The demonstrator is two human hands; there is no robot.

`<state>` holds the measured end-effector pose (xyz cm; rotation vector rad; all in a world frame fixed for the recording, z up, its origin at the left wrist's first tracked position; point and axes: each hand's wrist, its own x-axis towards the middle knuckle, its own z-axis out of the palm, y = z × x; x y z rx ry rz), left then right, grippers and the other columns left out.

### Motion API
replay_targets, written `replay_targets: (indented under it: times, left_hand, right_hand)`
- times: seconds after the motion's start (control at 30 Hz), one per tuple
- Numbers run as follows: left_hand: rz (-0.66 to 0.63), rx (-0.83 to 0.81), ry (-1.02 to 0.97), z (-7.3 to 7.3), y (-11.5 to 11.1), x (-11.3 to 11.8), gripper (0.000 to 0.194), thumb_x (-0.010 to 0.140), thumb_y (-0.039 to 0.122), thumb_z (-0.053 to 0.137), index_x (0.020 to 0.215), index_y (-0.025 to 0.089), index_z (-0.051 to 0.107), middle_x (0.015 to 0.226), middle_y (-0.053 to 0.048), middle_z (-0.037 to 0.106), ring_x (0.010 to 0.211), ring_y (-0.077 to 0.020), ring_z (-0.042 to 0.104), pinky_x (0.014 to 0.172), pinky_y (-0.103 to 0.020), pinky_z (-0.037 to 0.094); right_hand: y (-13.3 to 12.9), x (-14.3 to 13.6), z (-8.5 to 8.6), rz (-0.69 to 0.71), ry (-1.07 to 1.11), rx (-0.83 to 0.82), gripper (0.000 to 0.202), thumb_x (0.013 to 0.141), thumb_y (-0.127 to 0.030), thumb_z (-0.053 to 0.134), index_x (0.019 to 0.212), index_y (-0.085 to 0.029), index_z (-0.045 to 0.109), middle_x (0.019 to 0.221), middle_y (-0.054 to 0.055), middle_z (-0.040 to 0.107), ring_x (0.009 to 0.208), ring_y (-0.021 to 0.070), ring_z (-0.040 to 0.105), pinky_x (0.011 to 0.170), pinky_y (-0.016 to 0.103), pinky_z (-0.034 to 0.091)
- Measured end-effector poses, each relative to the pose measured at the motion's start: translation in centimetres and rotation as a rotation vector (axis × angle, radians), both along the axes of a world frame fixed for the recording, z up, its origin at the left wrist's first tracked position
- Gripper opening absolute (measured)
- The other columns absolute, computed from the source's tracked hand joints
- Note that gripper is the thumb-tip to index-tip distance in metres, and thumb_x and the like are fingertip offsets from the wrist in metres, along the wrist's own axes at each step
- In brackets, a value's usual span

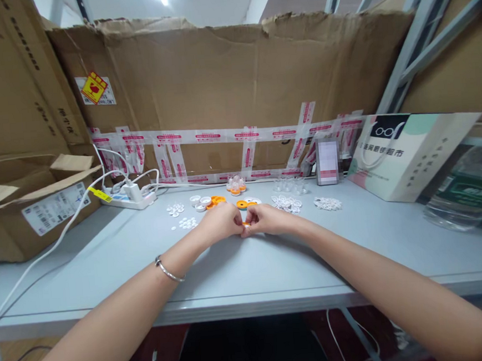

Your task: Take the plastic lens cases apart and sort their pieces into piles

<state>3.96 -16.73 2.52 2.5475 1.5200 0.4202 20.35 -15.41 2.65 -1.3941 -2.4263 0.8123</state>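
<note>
My left hand [224, 221] and my right hand [265, 218] meet over the middle of the table, fingers closed in a pinch. Between the fingertips shows a small orange and white round part [246, 224], mostly covered by them. Just beyond my hands lie orange rings [242, 204] and a white disc [253, 200]. Left of these are orange caps [215, 201], white round cups [201, 202] and small white discs [187, 223]. Clear domed pieces with orange bases [236, 185] stand farther back. To the right are piles of white parts [287, 203] and clear cups [290, 185].
A cardboard box [38, 202] and a power strip [129, 197] with white cables stand at the left. On the right are a phone [327, 161], a paper bag [406, 156] and a large water bottle [466, 185]. Taped cardboard [217, 88] walls off the back.
</note>
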Motion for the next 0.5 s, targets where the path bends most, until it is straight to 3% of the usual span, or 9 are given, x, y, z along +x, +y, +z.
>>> replay_targets:
  times: [0.3, 0.5]
  left_hand:
    - [0.048, 0.241, 0.295, 1.0, -2.2, 1.3, 0.017, 0.069, 0.025, 0.054, 0.068, 0.016, 0.069, 0.072, -0.010, 0.066, 0.076, -0.0245, 0.059, 0.070, -0.034, 0.041]
    - [0.040, 0.279, 0.098, 1.8, -1.9, -0.1, 0.013, 0.068, 0.022, 0.054, 0.071, 0.018, 0.066, 0.078, -0.005, 0.066, 0.075, -0.0199, 0.059, 0.067, -0.028, 0.042]
  right_hand:
    - [-0.2, -0.2, -0.1, -0.005, 0.015, 0.025, 0.035, 0.054, -0.043, 0.068, 0.069, -0.018, 0.049, 0.062, -0.004, 0.053, 0.057, 0.0091, 0.045, 0.049, 0.020, 0.030]
    - [-0.3, -0.1, 0.1, 0.005, 0.033, 0.005, 0.036, 0.054, -0.044, 0.069, 0.069, -0.017, 0.051, 0.063, -0.003, 0.054, 0.058, 0.0095, 0.045, 0.049, 0.020, 0.030]
